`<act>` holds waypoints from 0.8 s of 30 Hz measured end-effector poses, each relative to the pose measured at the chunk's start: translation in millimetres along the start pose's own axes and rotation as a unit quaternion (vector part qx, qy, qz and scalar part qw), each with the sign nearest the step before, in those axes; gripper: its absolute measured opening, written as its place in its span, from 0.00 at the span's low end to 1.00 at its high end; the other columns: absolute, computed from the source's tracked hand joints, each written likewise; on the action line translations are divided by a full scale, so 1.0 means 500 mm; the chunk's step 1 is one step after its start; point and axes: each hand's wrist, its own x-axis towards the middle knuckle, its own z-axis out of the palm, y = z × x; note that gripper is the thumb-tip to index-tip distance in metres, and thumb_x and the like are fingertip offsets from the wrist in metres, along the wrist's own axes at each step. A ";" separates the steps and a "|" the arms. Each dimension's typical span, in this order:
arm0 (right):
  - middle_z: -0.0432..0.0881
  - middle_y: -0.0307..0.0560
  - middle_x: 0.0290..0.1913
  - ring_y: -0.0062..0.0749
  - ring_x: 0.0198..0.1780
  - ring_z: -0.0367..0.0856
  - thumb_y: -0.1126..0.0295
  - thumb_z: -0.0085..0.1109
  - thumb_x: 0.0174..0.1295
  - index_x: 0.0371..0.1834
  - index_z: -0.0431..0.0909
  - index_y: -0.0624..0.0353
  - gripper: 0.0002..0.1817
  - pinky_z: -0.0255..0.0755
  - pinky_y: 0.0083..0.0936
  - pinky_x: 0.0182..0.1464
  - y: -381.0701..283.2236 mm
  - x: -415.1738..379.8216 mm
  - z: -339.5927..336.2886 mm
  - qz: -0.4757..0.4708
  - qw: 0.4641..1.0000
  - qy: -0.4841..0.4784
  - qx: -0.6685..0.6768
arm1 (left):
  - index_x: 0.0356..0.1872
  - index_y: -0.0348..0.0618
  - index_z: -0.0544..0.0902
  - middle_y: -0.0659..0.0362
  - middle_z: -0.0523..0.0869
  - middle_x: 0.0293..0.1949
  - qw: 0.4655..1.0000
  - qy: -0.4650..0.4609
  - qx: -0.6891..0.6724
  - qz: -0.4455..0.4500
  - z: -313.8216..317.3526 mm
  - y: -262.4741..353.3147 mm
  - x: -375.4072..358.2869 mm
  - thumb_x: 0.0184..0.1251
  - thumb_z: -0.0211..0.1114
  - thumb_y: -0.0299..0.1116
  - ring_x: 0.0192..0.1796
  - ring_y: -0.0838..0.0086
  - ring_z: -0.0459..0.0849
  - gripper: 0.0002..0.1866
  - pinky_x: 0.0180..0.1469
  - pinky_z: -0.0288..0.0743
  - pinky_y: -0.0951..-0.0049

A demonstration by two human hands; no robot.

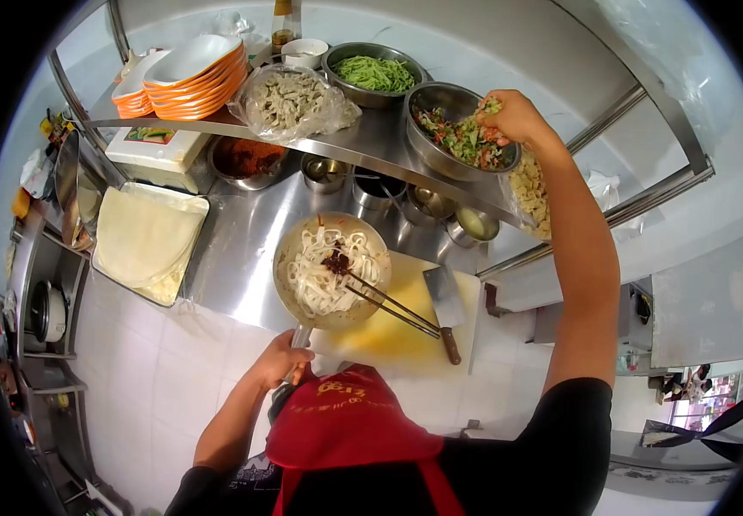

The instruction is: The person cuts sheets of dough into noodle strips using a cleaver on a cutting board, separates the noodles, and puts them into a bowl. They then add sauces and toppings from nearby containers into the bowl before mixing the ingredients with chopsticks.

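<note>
My left hand (287,359) is wrapped round the handle of a metal pan (284,295). Wide white noodles (315,277) lie in the pan with a dark red sauce (337,261) on top. A pair of dark chopsticks (397,313) leans in the pan, their tips in the noodles and their other ends over the cutting board. Up on the shelf, my right hand (509,116) is over a steel bowl (427,157) of chopped mixed vegetables (461,140), its fingers closed on some of them.
A cleaver (445,301) lies on the cutting board (466,344). On the shelf (380,142) stand stacked orange-rimmed dishes (195,82), a bag of grey-white pieces (290,103) and a bowl of green shreds (376,76). Below are sauce pots (378,191) and a tray of dough sheets (143,236).
</note>
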 end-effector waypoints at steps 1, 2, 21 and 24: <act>0.85 0.49 0.29 0.25 0.23 0.82 0.75 0.67 0.60 0.48 0.78 0.67 0.15 0.74 0.25 0.20 0.010 -0.002 0.007 -0.013 0.997 -0.005 0.076 | 0.41 0.32 0.72 0.57 0.76 0.20 1.000 -0.005 -0.008 -0.003 0.002 0.001 0.004 0.59 0.65 0.22 0.14 0.72 0.73 0.12 0.15 0.69 0.72; 0.85 0.48 0.27 0.25 0.22 0.81 0.77 0.65 0.60 0.48 0.78 0.68 0.13 0.74 0.24 0.20 0.020 -0.002 0.017 -0.026 0.988 -0.010 0.151 | 0.41 0.32 0.72 0.57 0.76 0.20 1.000 -0.006 -0.009 -0.004 0.004 0.005 0.007 0.59 0.65 0.22 0.14 0.72 0.73 0.12 0.15 0.69 0.72; 0.85 0.43 0.41 0.23 0.34 0.83 0.65 0.69 0.60 0.56 0.79 0.63 0.22 0.77 0.20 0.37 -0.127 -0.232 0.266 -0.157 0.970 -0.119 0.144 | 0.40 0.30 0.73 0.55 0.76 0.23 0.996 -0.054 0.069 -0.035 0.004 0.048 0.056 0.57 0.66 0.26 0.18 0.72 0.75 0.14 0.16 0.71 0.72; 0.86 0.49 0.43 0.32 0.41 0.84 0.65 0.72 0.53 0.47 0.84 0.61 0.19 0.77 0.28 0.47 -0.101 -0.221 0.348 -0.081 0.987 -0.110 0.090 | 0.45 0.30 0.73 0.55 0.77 0.23 0.995 -0.064 0.070 -0.040 0.000 0.041 0.050 0.58 0.65 0.26 0.17 0.72 0.75 0.16 0.16 0.71 0.72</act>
